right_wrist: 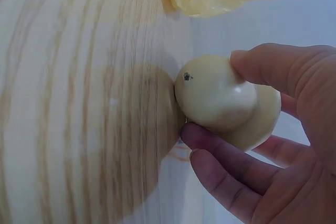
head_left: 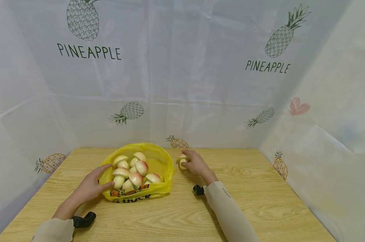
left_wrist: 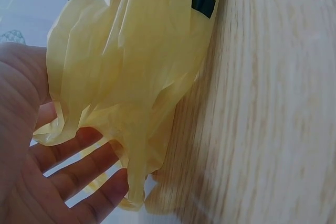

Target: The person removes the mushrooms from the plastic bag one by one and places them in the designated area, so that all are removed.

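Note:
A yellow plastic bag [head_left: 168, 168] stands with its mouth spread on the wooden table, and several toy mushrooms [head_left: 135, 178] with cream stems and pink-tinged caps lie in it. At the bag's left side is my left hand [head_left: 91, 185], thumb and forefinger over the rim. In the left wrist view, the other fingers [left_wrist: 97, 169] extend along the hanging plastic. To the right of the bag, my right hand [head_left: 198, 164] holds one mushroom [right_wrist: 218, 95] between thumb and fingers. Its rounded stem faces the right wrist camera, close over the tabletop, showing a small dark mark.
Both hands work over the light wooden table [head_left: 261, 201]. White cloth [head_left: 194, 84] printed with pineapples hangs behind it and along the sides. A black wrist mount [head_left: 84, 220] sits at the left wrist and another [head_left: 198, 190] at the right.

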Demonstrator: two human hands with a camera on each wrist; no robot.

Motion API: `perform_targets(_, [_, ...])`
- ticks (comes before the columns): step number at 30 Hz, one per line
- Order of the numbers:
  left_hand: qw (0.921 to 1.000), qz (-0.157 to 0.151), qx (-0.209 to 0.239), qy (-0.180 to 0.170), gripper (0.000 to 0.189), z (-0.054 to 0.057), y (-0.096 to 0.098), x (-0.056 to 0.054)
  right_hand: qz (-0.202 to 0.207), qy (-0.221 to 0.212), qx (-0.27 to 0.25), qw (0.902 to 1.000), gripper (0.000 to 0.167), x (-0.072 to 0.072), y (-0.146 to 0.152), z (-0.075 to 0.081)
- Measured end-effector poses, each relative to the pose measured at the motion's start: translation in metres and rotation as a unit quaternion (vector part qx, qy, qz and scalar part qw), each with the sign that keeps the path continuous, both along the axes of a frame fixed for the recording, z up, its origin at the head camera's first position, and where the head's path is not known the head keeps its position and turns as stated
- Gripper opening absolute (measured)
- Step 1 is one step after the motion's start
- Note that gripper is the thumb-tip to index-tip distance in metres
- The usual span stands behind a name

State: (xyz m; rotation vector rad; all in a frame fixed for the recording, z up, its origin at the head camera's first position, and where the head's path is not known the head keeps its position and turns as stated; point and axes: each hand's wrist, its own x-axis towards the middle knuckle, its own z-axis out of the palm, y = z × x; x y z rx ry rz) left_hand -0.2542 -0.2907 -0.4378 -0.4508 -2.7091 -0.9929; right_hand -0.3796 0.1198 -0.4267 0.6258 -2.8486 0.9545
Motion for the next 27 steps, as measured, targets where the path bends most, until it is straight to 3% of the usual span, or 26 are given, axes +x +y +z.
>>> perform_targets(27, [1.0000, 0.003, -0.002, 0.001, 0.074, -0.0003, 0.0009, 0.0006, 0.020, 0.014, 0.006, 0.9997, 0.065, 0.0011, 0.0043, 0.0021])
